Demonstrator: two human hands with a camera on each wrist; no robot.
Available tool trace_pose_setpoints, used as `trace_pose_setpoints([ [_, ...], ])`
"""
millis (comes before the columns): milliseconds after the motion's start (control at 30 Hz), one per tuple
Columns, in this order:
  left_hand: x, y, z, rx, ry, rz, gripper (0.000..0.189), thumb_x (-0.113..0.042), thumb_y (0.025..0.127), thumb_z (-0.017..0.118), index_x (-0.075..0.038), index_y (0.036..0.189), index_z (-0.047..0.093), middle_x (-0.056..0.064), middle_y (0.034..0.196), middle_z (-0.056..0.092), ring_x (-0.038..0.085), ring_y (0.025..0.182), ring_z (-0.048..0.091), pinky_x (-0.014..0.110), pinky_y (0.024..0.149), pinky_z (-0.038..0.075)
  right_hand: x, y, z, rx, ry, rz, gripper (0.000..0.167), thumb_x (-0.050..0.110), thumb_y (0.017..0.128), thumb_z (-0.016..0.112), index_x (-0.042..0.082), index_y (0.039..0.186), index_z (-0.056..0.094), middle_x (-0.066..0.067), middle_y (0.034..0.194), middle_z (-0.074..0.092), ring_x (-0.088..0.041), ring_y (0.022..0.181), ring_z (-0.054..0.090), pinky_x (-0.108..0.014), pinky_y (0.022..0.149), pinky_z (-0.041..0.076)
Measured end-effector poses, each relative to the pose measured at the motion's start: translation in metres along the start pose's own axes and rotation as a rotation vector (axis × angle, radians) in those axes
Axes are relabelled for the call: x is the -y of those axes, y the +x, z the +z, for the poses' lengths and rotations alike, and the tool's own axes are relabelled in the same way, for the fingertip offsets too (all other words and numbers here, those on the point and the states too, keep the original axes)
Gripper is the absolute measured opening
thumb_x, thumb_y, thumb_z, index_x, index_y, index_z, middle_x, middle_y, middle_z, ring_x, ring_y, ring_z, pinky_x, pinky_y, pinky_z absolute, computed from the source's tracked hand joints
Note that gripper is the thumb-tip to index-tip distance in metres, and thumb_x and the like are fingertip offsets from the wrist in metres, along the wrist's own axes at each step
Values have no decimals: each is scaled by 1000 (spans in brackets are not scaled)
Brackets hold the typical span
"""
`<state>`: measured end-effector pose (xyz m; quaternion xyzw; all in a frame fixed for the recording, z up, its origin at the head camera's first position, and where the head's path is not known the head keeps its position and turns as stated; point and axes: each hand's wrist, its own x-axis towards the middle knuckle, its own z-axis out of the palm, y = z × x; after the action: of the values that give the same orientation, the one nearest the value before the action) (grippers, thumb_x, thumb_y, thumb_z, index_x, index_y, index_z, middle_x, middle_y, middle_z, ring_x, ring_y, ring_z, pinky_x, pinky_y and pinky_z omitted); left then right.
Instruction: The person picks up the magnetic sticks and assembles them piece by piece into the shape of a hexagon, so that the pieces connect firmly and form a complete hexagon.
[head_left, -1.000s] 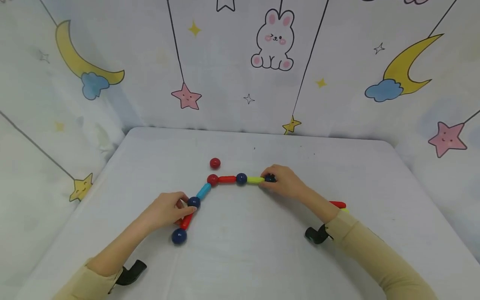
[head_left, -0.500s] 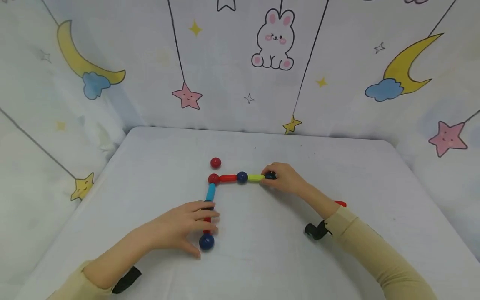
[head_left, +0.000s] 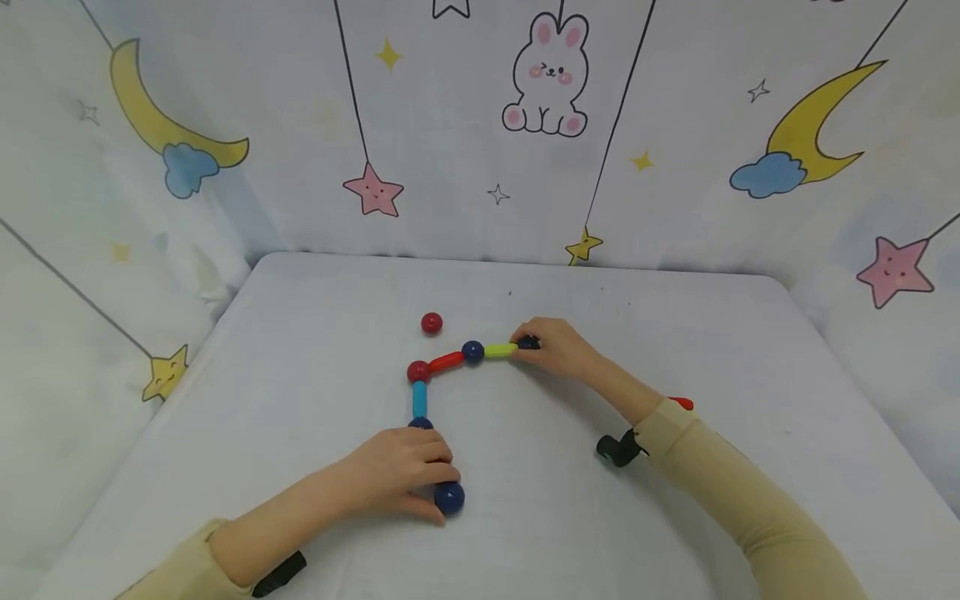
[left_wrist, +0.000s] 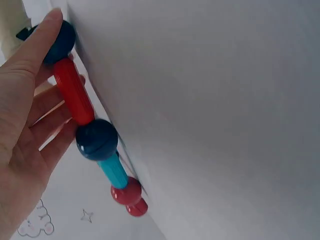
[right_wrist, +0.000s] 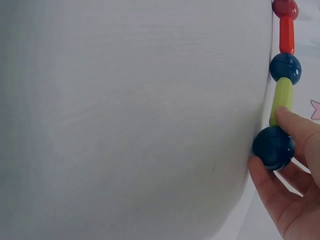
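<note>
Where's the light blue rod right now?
In the head view, the light blue rod lies left of centre, between a red ball and a dark blue ball partly hidden by the left hand.

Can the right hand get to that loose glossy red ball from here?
Probably yes: nothing visible stands between the right hand and the loose glossy red ball. It holds a glossy navy ball, though, so it would likely have to let go first.

head: faced forward and down, farthest off, over counter | wrists: looked close past left hand and right hand, counter tilted steeply | wrists shared: red corner ball
</note>
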<state>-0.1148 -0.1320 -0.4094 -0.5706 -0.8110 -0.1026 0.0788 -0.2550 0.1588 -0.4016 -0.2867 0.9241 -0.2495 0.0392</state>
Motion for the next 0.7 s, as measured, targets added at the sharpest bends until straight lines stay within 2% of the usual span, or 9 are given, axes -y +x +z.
trace_pose_setpoints([
  [200,-15,12,5,13,80,-46,43,-59,84,67,-21,103,71,-8,94,65,7,90,58,18,75,48,5,11,4,17,-16,10,24,21,88,74,7,108,71,-5,101,68,-19,90,59,-37,82,48],
  [300,-22,19,5,44,111,-71,43,-59,85,65,-20,103,71,-8,93,65,7,88,58,17,73,47,7,15,5,35,-8,1,25,21,88,74,7,108,71,-5,102,68,-19,91,59,-36,82,48],
  [533,-34,29,4,151,38,-186,43,-54,89,64,-17,110,70,-6,98,65,6,88,57,15,73,45,8,22,6,95,18,-33,23,19,89,73,7,109,70,-6,105,67,-20,95,58,-36,85,48],
  [700,-39,33,4,161,-7,-241,43,-51,89,66,-15,112,70,-5,100,65,6,89,58,15,74,46,9,26,8,100,22,-53,24,19,90,72,7,111,69,-8,108,66,-22,100,58,-39,89,48],
])
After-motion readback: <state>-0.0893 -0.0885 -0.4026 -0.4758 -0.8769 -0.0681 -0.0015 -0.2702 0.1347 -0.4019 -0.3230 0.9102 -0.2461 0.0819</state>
